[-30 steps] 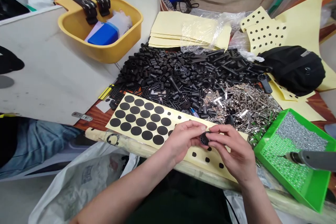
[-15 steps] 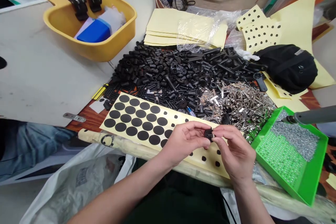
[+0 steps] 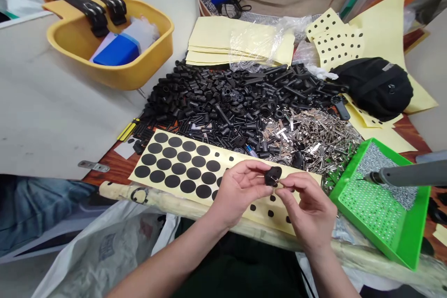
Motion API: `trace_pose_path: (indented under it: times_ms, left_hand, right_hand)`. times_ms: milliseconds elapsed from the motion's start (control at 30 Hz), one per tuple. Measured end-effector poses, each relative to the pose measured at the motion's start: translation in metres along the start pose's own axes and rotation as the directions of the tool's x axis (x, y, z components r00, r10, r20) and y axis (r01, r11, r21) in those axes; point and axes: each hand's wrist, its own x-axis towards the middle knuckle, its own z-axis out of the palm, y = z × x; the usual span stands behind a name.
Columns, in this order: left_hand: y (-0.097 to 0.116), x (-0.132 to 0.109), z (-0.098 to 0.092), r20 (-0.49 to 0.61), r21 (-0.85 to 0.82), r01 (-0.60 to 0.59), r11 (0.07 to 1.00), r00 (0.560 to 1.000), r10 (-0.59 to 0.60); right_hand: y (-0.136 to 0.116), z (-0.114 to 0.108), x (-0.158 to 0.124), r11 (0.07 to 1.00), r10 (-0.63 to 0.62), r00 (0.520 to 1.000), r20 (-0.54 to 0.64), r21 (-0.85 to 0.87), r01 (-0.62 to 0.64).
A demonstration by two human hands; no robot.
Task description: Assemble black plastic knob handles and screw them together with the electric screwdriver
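Note:
My left hand (image 3: 240,188) is closed on a small round black plastic part (image 3: 273,175), gripping its left side between thumb and fingers. Metal glints on the face of that part. At its right edge, the thumb and index finger of my right hand (image 3: 307,202) pinch a small metal piece (image 3: 275,179), mostly hidden by the fingertips. Both hands are above a yellow sticker sheet (image 3: 223,151) with large black discs and smaller black dots. Just beyond them lies a heap of small metal strips (image 3: 317,135).
Black plastic parts (image 3: 216,88) are piled across the table. A green tray (image 3: 377,214) of small screws stands at right, with a grey screwdriver tip (image 3: 375,177) over it. A yellow bin (image 3: 150,67) hangs at left. A black cap (image 3: 375,86) lies at back right.
The black part has been tilted in my left hand, so more of its face shows. My right fingertips have moved slightly lower along its edge. The view has shifted a little.

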Motion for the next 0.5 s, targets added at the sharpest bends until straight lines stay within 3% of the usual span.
trace_pose_path:
  times_ms: [267,400,500]
  left_hand:
    - [-0.0068,-0.0020,0.0040,-0.021,0.071,-0.078,0.994,0.997,0.080]
    - [-0.0082,-0.0017,0.0023,0.012,0.130,-0.165,0.978,0.986,0.165]
    - [-0.0063,-0.0020,0.0001,0.062,0.163,-0.174,0.971,0.984,0.166]
  right_hand:
    - [-0.0065,0.0074,-0.0018,0.997,0.076,0.995,-0.062,-0.010,-0.077]
    - [-0.0070,0.0078,-0.0003,0.992,0.117,0.991,-0.066,-0.033,-0.119]
    - [-0.0054,0.0042,0.0028,0.996,0.083,0.994,-0.070,-0.037,-0.086]
